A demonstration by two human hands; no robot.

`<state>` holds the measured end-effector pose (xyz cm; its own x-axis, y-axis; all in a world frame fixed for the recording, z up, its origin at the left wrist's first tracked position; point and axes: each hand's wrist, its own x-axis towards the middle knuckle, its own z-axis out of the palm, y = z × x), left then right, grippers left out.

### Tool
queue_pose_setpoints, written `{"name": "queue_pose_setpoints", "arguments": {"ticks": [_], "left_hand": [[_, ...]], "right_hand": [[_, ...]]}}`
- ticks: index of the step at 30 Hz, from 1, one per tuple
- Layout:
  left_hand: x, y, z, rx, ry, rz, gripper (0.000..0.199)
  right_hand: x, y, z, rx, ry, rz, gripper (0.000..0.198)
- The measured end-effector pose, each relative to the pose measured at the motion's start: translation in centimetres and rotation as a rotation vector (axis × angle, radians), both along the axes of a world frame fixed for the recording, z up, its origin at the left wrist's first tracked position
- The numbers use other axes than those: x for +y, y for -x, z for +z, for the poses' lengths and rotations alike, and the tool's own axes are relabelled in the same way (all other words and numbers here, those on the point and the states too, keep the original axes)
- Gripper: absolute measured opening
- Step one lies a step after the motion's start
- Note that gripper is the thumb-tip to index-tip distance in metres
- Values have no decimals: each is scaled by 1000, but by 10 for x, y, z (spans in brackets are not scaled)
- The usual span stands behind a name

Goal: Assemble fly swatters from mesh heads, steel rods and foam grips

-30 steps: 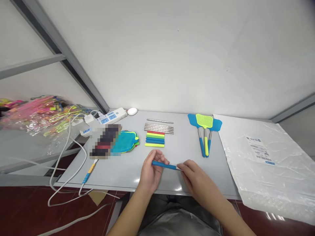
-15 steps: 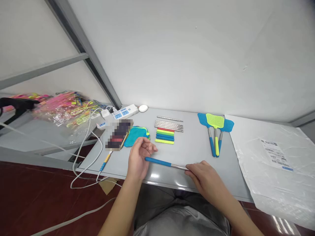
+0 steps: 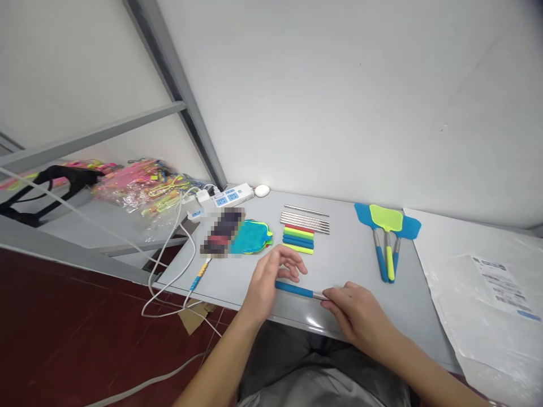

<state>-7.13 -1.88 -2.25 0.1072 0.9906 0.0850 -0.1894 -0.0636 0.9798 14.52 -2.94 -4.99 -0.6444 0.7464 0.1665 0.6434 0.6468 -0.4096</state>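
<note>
A pale wall point(image 3: 305, 107) rises behind a grey table point(image 3: 345, 249) standing over dark red flooring point(image 3: 97, 333).

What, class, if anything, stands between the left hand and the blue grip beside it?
Nothing visible does: the left hand is at the end of the blue grip, though whether they touch is unclear. The right hand holds the metal rod at the other end; the coloured grips lie farther back.

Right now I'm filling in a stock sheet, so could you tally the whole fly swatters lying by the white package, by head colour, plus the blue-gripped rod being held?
Blue-headed swatters: 2
Yellow-green-headed swatter: 1
Blue-gripped rod, held in the right hand: 1
Total: 4
</note>
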Motion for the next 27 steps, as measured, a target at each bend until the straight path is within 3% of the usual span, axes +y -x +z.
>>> {"name": "queue_pose_setpoints", "arguments": {"ticks": [5,8,10,13,17,22,27], "left_hand": [[-21,25,10,601,85,-87,28],[-40,44,-4,725,125,-95,26],[-50,54,-21,598,189,36,29],[-58,64,-48,124,342,317,37],[-59,69,-63,-295,346,476,36],[-60,71,-61,-499,350,497,42],[-62,69,-60,-482,306,480,47]], "right_hand": [[26,19,2,-11,-94,123,26],[45,49,10,-15,-218,183,21],[55,75,12,6,-272,124,35],[68,116,3,-5,-344,-2,60],[81,161,-24,-137,-432,68,69],[90,181,-45,-188,-486,153,52],[96,176,-42,-144,-491,205,39]]}}
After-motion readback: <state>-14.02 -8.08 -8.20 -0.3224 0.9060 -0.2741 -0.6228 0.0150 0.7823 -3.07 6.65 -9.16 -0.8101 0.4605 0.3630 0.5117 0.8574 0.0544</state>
